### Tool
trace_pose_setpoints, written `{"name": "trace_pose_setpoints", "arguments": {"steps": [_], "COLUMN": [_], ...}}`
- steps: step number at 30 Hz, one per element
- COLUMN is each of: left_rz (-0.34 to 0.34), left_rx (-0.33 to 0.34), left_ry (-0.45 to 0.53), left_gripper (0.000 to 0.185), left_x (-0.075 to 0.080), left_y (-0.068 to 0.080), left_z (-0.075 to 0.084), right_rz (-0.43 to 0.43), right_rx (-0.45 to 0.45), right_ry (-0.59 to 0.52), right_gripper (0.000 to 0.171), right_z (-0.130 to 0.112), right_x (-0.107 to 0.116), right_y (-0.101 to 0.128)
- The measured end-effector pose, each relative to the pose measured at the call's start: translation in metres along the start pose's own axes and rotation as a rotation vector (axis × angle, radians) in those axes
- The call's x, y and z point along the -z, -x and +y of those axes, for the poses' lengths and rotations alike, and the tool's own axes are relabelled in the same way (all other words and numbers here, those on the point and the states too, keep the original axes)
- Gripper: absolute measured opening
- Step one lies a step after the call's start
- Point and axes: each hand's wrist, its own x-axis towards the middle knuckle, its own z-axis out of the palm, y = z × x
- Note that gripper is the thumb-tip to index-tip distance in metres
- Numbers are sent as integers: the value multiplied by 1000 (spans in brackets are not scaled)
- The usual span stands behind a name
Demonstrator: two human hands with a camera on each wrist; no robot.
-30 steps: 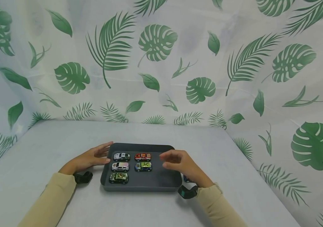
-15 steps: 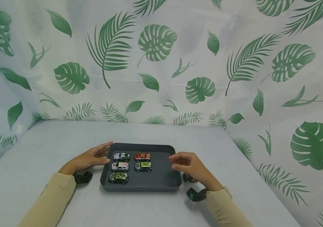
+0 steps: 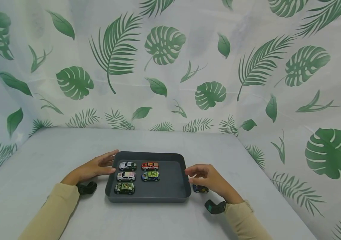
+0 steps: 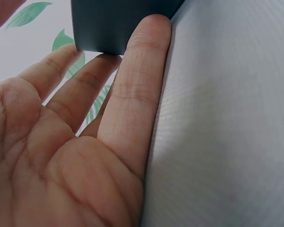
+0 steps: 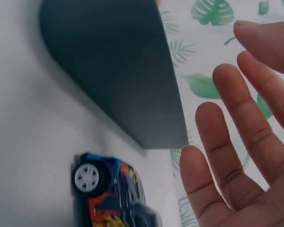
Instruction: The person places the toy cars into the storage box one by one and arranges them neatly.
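A dark grey tray sits on the table with several toy cars in two columns, among them a white one, an orange one and a green camouflage one. My left hand lies with straight fingers against the tray's left wall. My right hand hovers open just right of the tray, above a dark blue toy car on the table. In the right wrist view that blue car lies below the relaxed fingers, beside the tray corner.
The table is covered in pale grey cloth. A white curtain with green leaf prints closes off the back and both sides. Black wrist straps sit on both arms.
My right hand has drawn back from over the tray to the right and down, now outside the tray above the blue car. The left hand has stayed put.
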Motion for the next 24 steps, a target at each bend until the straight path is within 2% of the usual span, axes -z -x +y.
{"name": "trace_pose_setpoints", "arguments": {"steps": [9, 15, 24], "left_rz": [8, 6, 12], "left_rx": [12, 2, 25], "left_ry": [-1, -4, -13], "left_gripper": [96, 95, 98], "left_x": [-1, 0, 0], "left_y": [0, -1, -1], "left_z": [0, -1, -2], "right_rz": [7, 23, 34], "right_rx": [-16, -64, -133], "right_ry": [54, 81, 93], "right_gripper": [31, 35, 37], "right_z": [8, 16, 24], "right_x": [9, 20, 29], "right_y": [6, 13, 19]}}
